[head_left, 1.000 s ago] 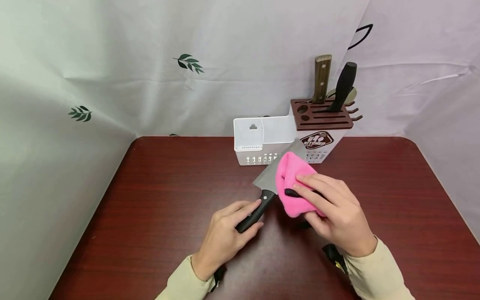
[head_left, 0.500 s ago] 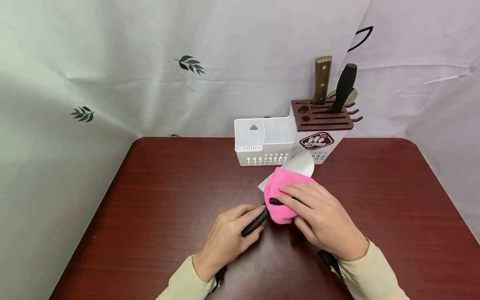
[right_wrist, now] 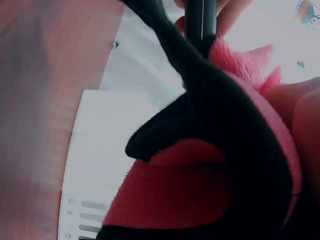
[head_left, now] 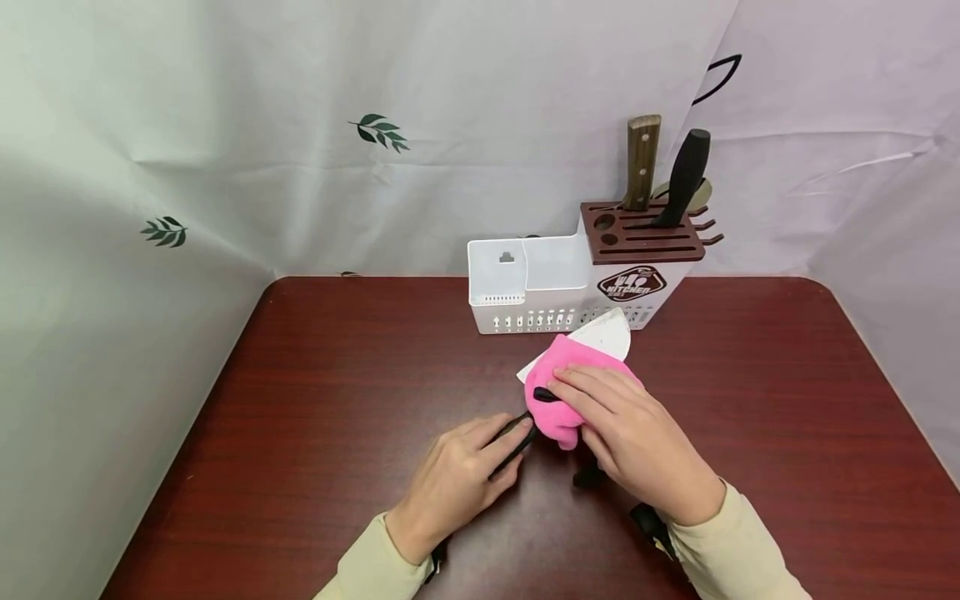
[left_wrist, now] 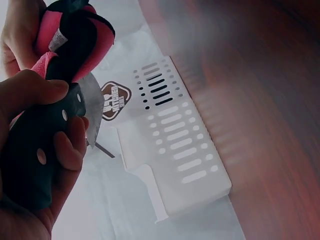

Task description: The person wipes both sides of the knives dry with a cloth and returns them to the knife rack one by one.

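My left hand (head_left: 459, 468) grips the black riveted handle (left_wrist: 31, 155) of a cleaver (head_left: 606, 335), its wide blade pointing away to the right above the table. Over that blade my right hand (head_left: 641, 437) holds a folded pink cleaning cloth (head_left: 557, 367), fingers on top and thumb low at the near side. Most of the blade lies hidden under the cloth; only its far end and a strip of the left edge show. Black trim (right_wrist: 240, 130) runs along the cloth in the right wrist view, and a dark strap end hangs below it.
Behind the blade stands a white plastic knife holder (head_left: 551, 304) with a brown slotted top (head_left: 645, 250). A wooden-handled knife (head_left: 642, 162) and a black-handled one (head_left: 686, 175) stand in it. The reddish-brown table (head_left: 315, 400) ends at a white curtain (head_left: 465, 100).
The cloth has slid down the blade toward the handle, uncovering the far end. The blade has tilted, its exposed face now bright white. Both hands keep their hold.
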A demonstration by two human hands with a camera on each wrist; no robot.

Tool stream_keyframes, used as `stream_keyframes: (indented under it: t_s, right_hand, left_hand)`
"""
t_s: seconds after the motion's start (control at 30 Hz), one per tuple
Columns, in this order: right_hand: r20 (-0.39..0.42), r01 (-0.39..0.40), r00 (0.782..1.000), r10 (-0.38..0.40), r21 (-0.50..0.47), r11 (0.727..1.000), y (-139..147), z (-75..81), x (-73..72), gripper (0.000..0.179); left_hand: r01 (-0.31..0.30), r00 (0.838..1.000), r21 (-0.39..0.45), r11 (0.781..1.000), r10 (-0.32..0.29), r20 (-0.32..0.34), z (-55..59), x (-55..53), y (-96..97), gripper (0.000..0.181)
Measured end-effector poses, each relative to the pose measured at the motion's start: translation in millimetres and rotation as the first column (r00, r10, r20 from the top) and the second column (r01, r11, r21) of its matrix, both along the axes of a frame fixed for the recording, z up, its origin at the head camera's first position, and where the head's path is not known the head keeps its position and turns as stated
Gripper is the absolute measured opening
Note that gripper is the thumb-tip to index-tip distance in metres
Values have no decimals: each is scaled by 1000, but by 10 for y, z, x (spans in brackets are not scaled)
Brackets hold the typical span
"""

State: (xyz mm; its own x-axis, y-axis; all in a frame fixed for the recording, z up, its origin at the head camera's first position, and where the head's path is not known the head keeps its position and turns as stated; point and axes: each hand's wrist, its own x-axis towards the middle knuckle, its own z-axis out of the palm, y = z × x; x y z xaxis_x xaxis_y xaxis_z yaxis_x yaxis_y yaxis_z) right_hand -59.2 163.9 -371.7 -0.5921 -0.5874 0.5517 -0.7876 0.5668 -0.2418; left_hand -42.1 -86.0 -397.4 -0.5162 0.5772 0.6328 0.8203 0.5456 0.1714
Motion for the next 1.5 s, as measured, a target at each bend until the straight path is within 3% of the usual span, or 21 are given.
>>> stream_keyframes:
  t_s: [0.23, 0.43, 0.6, 0.9, 1.17, 1.5]
  right_hand:
    - [-19, 41, 999, -42, -33, 999, -29, -9, -15, 46]
    - [18, 93, 996, -92, -18, 996, 15, 11, -18, 41]
    - [5, 143, 990, -143, -20, 990, 66, 15, -33, 46]
    - [-13, 215, 976, -215, -47, 976, 189, 3, -87, 45]
    - [-20, 287, 958, -288, -41, 957, 295, 5, -134, 44]
    - [10, 288, 958, -288, -5, 958, 342, 42, -110, 42]
  left_hand:
    - [-10, 997, -48, 999, 6, -78, -2, -7, -12, 44]
    - [9, 996, -64, 998, -14, -85, -10, -6, -26, 43]
    - [13, 995, -67, 998, -19, -94, -15, -12, -34, 38]
    - [1, 994, -86, 996, -10, -108, 1, -9, -45, 45]
    - [5, 995, -80, 997, -13, -99, -1, -19, -45, 42]
    - [14, 998, -26, 1000, -16, -56, -1, -21, -36, 40]
